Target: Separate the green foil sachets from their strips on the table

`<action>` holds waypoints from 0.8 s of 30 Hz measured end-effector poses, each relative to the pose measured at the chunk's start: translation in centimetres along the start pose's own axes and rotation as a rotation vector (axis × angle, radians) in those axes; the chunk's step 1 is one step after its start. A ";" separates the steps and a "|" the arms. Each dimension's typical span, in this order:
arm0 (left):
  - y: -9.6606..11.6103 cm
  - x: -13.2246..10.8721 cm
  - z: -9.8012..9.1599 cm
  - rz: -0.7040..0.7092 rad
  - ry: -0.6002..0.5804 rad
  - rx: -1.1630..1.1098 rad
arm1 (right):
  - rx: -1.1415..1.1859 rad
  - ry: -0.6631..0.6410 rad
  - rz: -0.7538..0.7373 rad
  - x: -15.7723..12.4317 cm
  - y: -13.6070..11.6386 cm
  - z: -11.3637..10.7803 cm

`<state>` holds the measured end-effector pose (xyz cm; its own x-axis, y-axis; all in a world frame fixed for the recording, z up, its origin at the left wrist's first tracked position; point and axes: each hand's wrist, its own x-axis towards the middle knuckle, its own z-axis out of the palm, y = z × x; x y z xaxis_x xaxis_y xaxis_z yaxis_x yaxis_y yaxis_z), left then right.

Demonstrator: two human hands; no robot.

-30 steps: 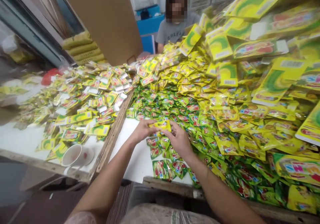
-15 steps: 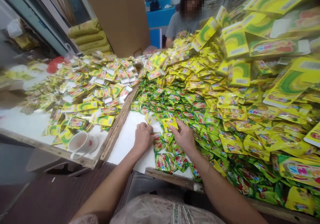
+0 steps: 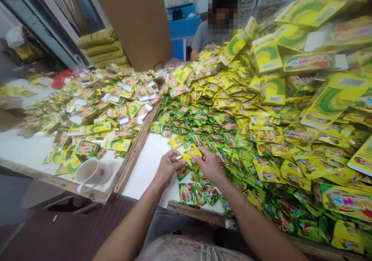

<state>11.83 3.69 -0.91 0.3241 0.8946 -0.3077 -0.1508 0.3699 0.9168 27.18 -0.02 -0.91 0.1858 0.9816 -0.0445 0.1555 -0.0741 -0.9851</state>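
My left hand [image 3: 167, 168] and my right hand [image 3: 209, 165] are closed together on a small yellow packet [image 3: 190, 153], held just above the white table top [image 3: 148, 164]. Beneath and around them lies a spread of small green sachets [image 3: 200, 131]. A few green sachets [image 3: 192, 194] sit near the table's front edge below my hands. To the right rises a big heap of yellow packets [image 3: 261, 121] and larger yellow cards [image 3: 267, 55].
A second table on the left [image 3: 26, 152] carries several yellow packets [image 3: 95, 109] and a white cup on a saucer [image 3: 88, 172]. A person in a grey shirt [image 3: 207, 36] sits at the far side. Stacked yellow sacks [image 3: 100, 47] and a brown board [image 3: 136, 20] stand behind.
My left hand has lifted from the green sachets and joined my right hand on the yellow packet. The camera has shifted slightly.
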 end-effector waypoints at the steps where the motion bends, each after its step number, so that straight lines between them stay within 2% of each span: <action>1: -0.1 -0.1 0.1 0.001 -0.027 -0.029 | -0.036 0.029 0.002 0.0 0.1 0.0; 4: -0.2 -0.2 0.3 -0.006 -0.056 -0.089 | -0.022 0.074 -0.024 0.0 0.1 -0.1; 8: 0.0 -0.2 0.7 -0.017 -0.063 -0.122 | 0.106 0.009 -0.040 0.1 0.0 0.2; 10: 0.1 -0.2 0.9 -0.024 -0.083 -0.134 | 0.164 0.036 -0.022 0.2 0.0 0.2; 12: 0.2 -0.1 0.9 -0.035 -0.057 -0.136 | 0.158 0.109 -0.017 0.3 0.1 0.0; 15: 0.1 0.4 0.6 -0.044 0.044 -0.112 | 0.102 0.194 -0.016 0.3 0.0 -0.9; 17: 0.2 0.8 0.2 -0.041 0.072 -0.066 | 0.108 0.142 -0.015 0.2 -0.2 -1.4; 19: 0.3 1.0 -0.2 -0.032 0.035 0.007 | 0.070 0.023 -0.030 0.1 -0.5 -1.5; 21: 0.6 0.8 -0.7 -0.007 -0.054 0.107 | -0.073 -0.077 -0.067 -0.1 -0.7 -1.4; 24: 1.1 0.4 -1.1 0.018 -0.201 0.211 | -0.285 -0.142 -0.146 -0.3 -0.7 -1.0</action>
<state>10.74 4.72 -0.31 0.5045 0.8253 -0.2538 0.0328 0.2754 0.9608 28.01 -0.43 -0.07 0.0074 0.9987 0.0514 0.4387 0.0429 -0.8976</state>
